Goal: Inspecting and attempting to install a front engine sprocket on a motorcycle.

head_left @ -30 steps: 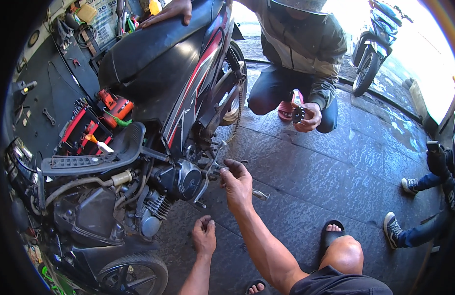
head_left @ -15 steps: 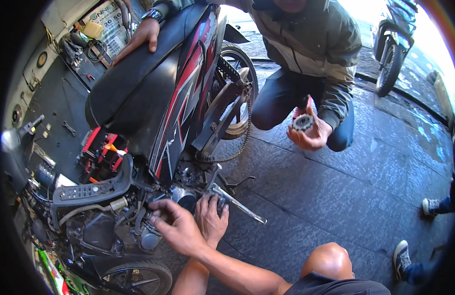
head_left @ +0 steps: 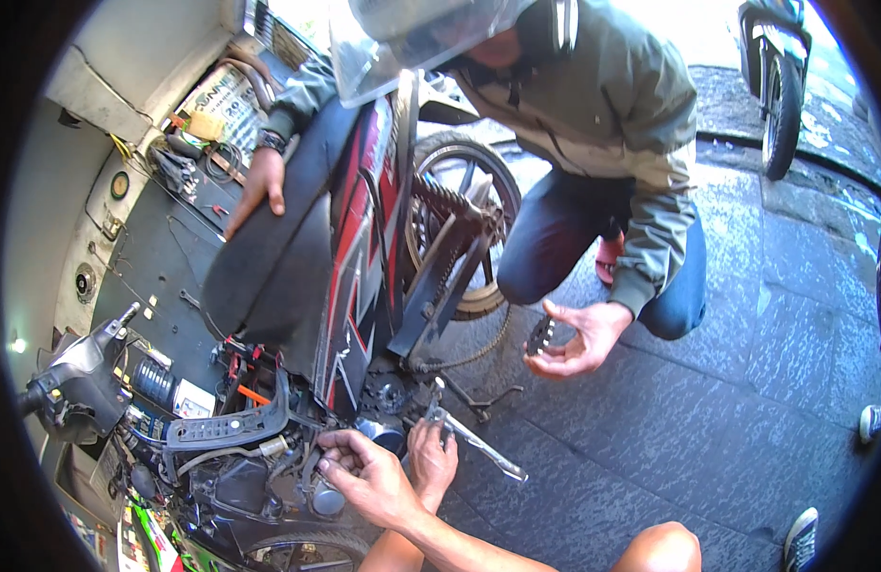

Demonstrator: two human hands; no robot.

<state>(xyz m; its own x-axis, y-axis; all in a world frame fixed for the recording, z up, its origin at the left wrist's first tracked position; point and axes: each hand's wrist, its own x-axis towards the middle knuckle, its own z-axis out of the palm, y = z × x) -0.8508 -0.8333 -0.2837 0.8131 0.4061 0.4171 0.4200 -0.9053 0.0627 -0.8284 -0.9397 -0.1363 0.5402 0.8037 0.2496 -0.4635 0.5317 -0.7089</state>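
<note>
A floor of dark grey stone slabs (head_left: 707, 429) carries everything. At left a stripped black-and-red motorcycle (head_left: 335, 286) stands on it, rear wheel (head_left: 469, 229) toward the far side. A crouching person's orange sandal (head_left: 609, 259) rests at centre; another motorcycle's tyre (head_left: 781, 105) stands far right.

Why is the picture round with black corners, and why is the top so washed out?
Head view: a fisheye lens makes the round frame, dark rim and bent edges. Sunlight blows out the pavement at top. The engine, where both hands, left hand and right hand, work, sits in shade, fairly sharp.
</note>
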